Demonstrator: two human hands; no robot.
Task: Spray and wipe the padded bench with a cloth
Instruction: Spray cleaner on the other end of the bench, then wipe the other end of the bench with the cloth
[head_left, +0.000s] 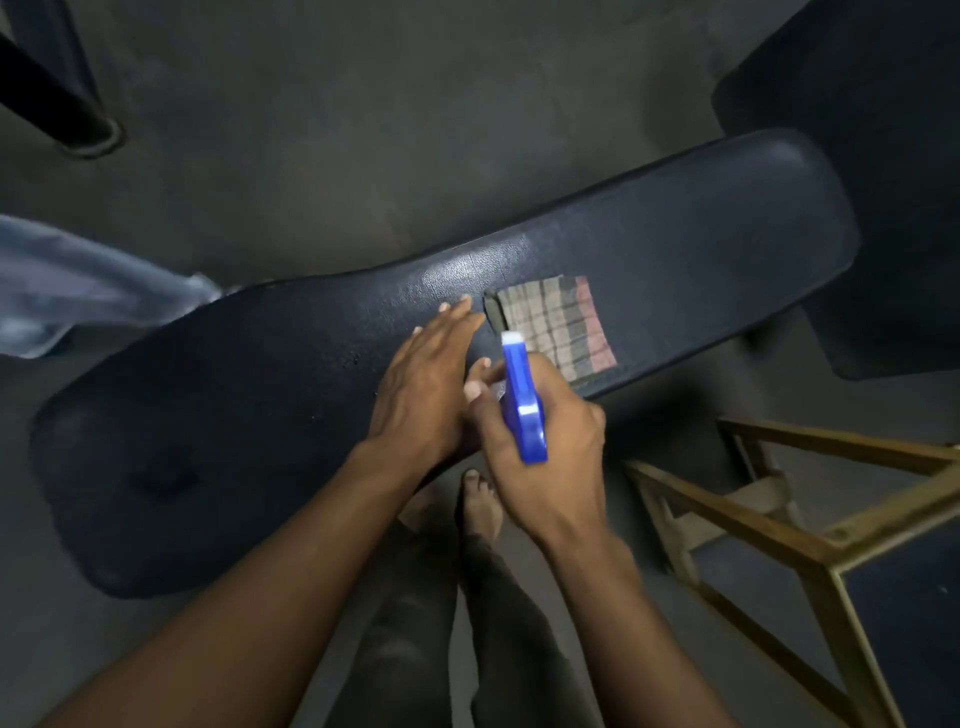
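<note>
Spray bottle (523, 402) body hidden inside right hand (545, 441), blurred denim (78, 291) cut off left

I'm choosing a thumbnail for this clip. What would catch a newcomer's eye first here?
The bright blue spray bottle stands out, gripped in the right hand over the near edge of the dark padded bench. Beside it the left hand lies flat and open, fingers pointing at a folded checked cloth on the bench. A brass-coloured metal frame sits at lower right.
</note>
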